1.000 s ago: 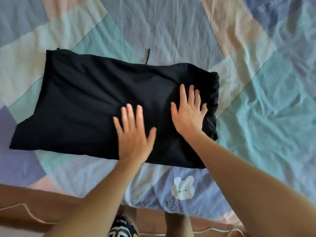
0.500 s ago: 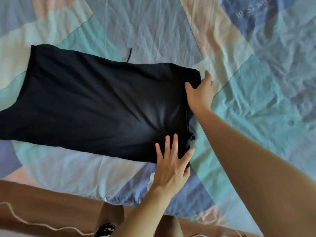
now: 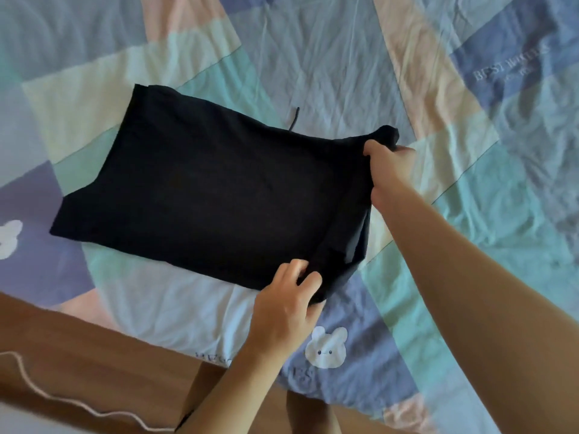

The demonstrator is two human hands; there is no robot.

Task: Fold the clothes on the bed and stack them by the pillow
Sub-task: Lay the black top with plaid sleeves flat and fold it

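Gripping black garment (image 3: 213, 195), apparently both hands.

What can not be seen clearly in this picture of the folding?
- Pillow: outside the head view, so the stacking place is unknown.
- Left hand fingertips: tucked under the near corner of the black garment.
- Right hand fingers: partly wrapped in bunched cloth at the far corner.
- Garment type: folded, too dark to tell.
- Print on the bedsheet: blurred.
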